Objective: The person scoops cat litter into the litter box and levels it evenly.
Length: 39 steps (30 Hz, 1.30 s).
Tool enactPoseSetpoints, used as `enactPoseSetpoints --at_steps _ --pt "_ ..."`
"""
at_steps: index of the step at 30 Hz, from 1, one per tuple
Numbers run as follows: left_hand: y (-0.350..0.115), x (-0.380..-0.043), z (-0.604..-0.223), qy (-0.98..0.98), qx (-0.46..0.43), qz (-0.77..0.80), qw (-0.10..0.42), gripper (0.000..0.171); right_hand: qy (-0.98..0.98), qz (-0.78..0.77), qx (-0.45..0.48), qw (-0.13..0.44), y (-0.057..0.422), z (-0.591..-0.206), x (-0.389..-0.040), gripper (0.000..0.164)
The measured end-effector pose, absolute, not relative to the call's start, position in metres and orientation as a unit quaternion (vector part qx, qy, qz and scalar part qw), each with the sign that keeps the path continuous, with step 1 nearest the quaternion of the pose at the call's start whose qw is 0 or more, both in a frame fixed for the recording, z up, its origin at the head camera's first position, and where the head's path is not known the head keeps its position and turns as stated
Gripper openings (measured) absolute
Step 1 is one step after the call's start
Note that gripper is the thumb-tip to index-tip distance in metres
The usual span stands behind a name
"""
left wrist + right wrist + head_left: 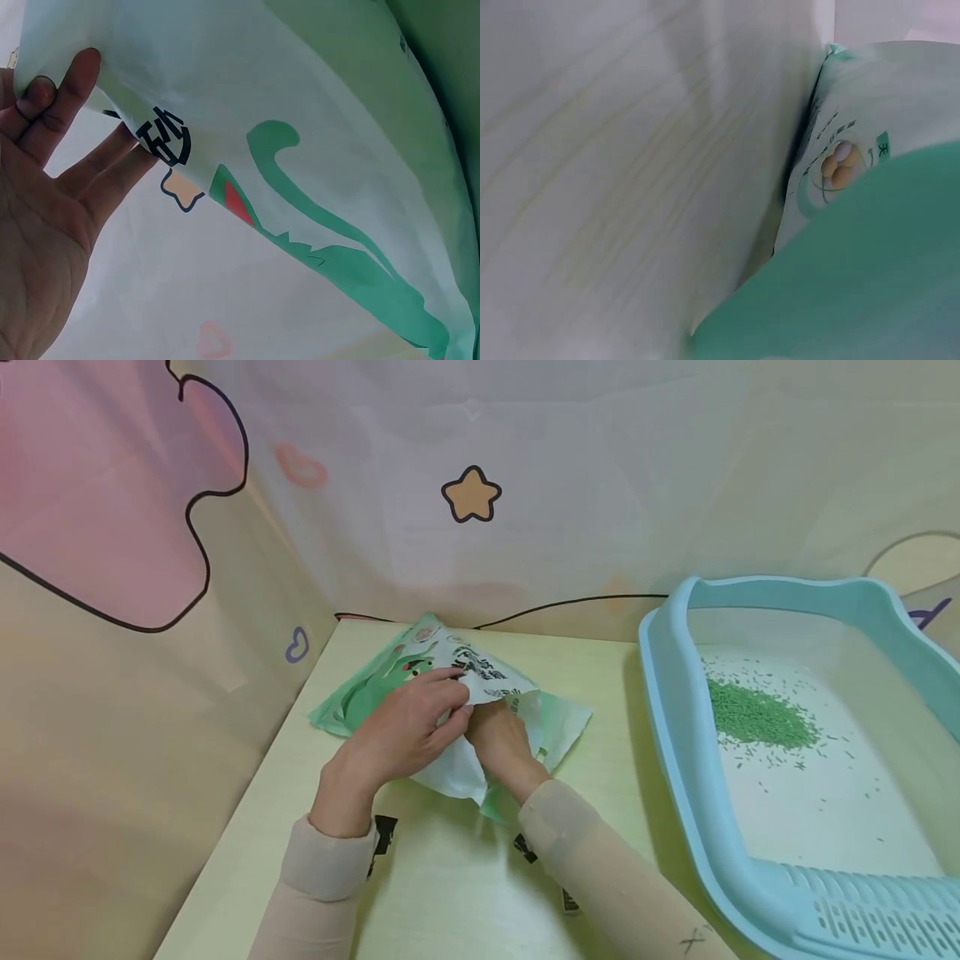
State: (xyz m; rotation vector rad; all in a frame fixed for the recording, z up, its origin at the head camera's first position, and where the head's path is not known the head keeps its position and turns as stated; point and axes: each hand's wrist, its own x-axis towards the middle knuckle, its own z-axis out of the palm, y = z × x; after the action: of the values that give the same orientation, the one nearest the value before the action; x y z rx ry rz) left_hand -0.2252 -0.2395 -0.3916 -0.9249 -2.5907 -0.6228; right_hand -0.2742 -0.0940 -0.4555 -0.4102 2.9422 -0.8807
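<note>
A green-and-white cat litter bag with a cartoon cat and black lettering lies on the table, its mouth toward me. My left hand pinches the upper edge of the mouth; in the left wrist view that edge of the bag is lifted between thumb and fingers. My right hand reaches into the mouth, its fingers hidden under the raised film, so I cannot tell how they lie. A green part of the bag fills the lower right of the right wrist view.
At the right stands a light blue litter box with a slotted front ledge. Green pellets lie heaped and scattered on its white floor. Black marks are on the pale table. A printed cloth hangs behind and at left.
</note>
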Motion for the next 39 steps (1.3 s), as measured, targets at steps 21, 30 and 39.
enactPoseSetpoints --at_steps 21,30,39 --pt "-0.238 -0.231 -0.394 -0.911 -0.298 -0.248 0.137 0.026 0.896 -0.419 -0.127 0.078 -0.073 -0.457 -0.276 0.039" --pt "-0.238 -0.231 -0.393 -0.91 -0.299 -0.25 0.141 0.024 0.891 -0.433 -0.107 0.079 -0.056 -0.453 -0.265 0.037" --pt "-0.238 -0.232 -0.395 -0.916 -0.29 -0.243 0.134 0.024 0.86 -0.491 -0.088 0.106 -0.046 -0.455 -0.261 0.031"
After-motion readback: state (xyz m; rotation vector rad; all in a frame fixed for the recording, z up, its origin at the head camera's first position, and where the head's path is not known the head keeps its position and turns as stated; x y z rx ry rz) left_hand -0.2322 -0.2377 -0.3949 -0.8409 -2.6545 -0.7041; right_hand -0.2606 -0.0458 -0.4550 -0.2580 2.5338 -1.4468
